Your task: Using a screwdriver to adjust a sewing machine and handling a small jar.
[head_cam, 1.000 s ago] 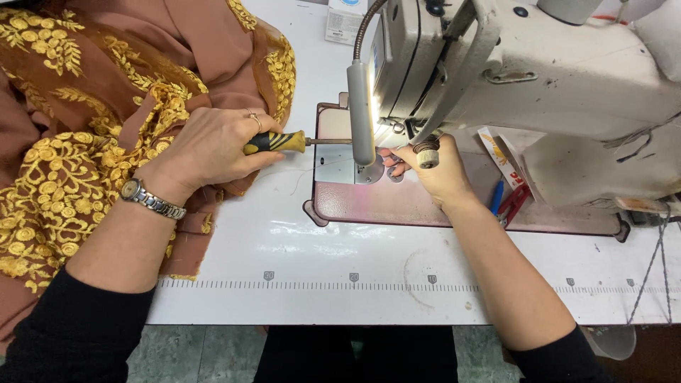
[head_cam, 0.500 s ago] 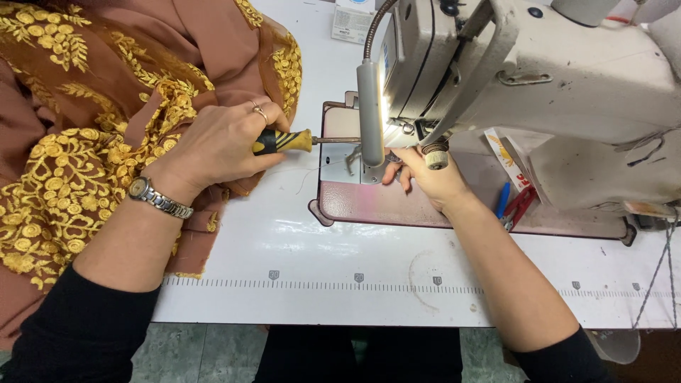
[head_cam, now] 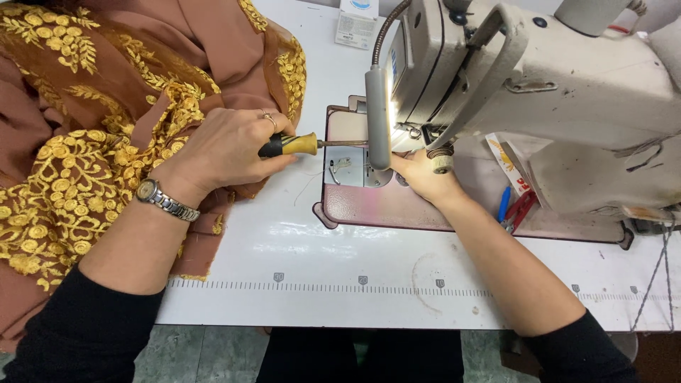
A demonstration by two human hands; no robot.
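The left hand (head_cam: 223, 152) is clenching the yellow-and-black handle of a screwdriver (head_cam: 291, 145), whose shaft is pointing toward the sewing machine (head_cam: 539, 92) and reaching in under its head, beside the lamp bar (head_cam: 378, 117). The right hand (head_cam: 425, 177) is resting below the machine's head at the needle area, fingers tucked out of sight, so whether it is gripping anything cannot be told. On the far side of the screwdriver from the machine, brown fabric with gold embroidery (head_cam: 92, 142) is lying heaped on the white table (head_cam: 340, 262).
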